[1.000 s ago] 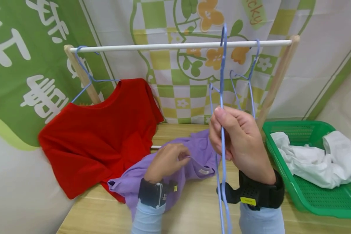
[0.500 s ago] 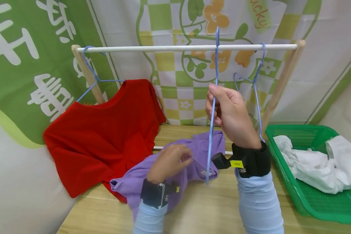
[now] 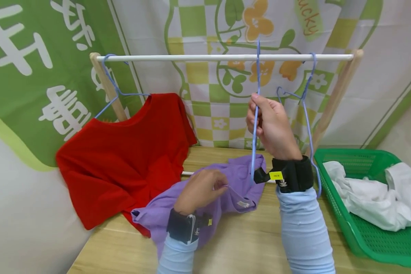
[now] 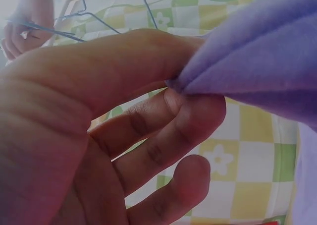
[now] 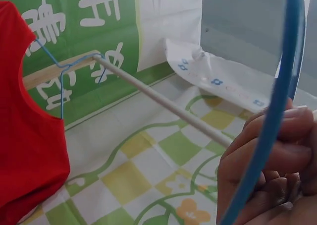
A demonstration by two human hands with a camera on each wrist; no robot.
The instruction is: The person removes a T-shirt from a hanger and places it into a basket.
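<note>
In the head view, my left hand [image 3: 202, 190] pinches the edge of a purple garment [image 3: 233, 199], near a small white label, as it lies rumpled on the wooden tabletop. The left wrist view shows thumb and forefinger closed on a fold of the purple cloth [image 4: 262, 61], the other fingers loosely bent. My right hand [image 3: 272, 123] grips a blue wire hanger [image 3: 254, 152] below its hook, raised in front of the white rail [image 3: 191, 58]. The hook overlaps the rail in this view. Up close in the right wrist view, the hanger wire [image 5: 285, 86] crosses before curled fingers.
A red shirt [image 3: 130, 152] hangs from a blue hanger at the rail's left end. Another blue hanger [image 3: 314, 62] hangs bare near the right post [image 3: 339, 95]. To the right stands a green basket [image 3: 340, 217] holding white cloth [image 3: 363, 190]. A patterned curtain closes off the back.
My right hand has carried the hanger up and away from me, bringing its hook to the rail. The left hand keeps its pinch on the purple garment, hardly moving. The head view shifts slightly.
</note>
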